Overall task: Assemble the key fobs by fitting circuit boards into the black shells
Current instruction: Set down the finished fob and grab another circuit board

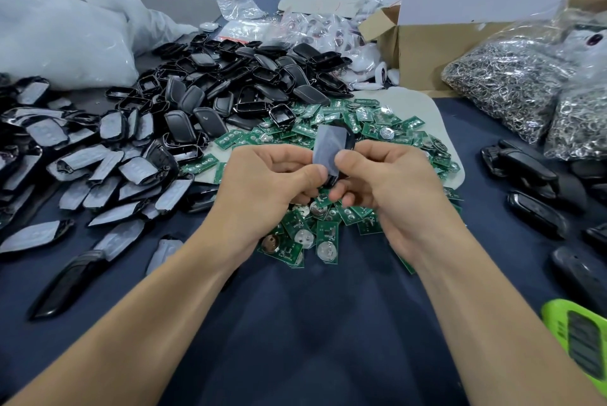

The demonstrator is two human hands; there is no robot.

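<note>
My left hand (262, 182) and my right hand (391, 188) together grip one black key fob shell (330, 146) with a grey film on its face, held upright above the table's middle. Both thumbs press on its lower part. Under and behind my hands lies a heap of green circuit boards (328, 234) with round coin cells. A pile of bare black shells (230, 90) sits behind it. Shells with grey film (108, 162) are spread at the left.
Assembled black fobs (525, 172) lie at the right. Bags of metal key rings (512, 87) stand at the back right beside a cardboard box (423, 50). White plastic bags (62, 34) fill the back left. A green device (578, 343) sits at the lower right. Dark blue cloth (295, 323) covers the table.
</note>
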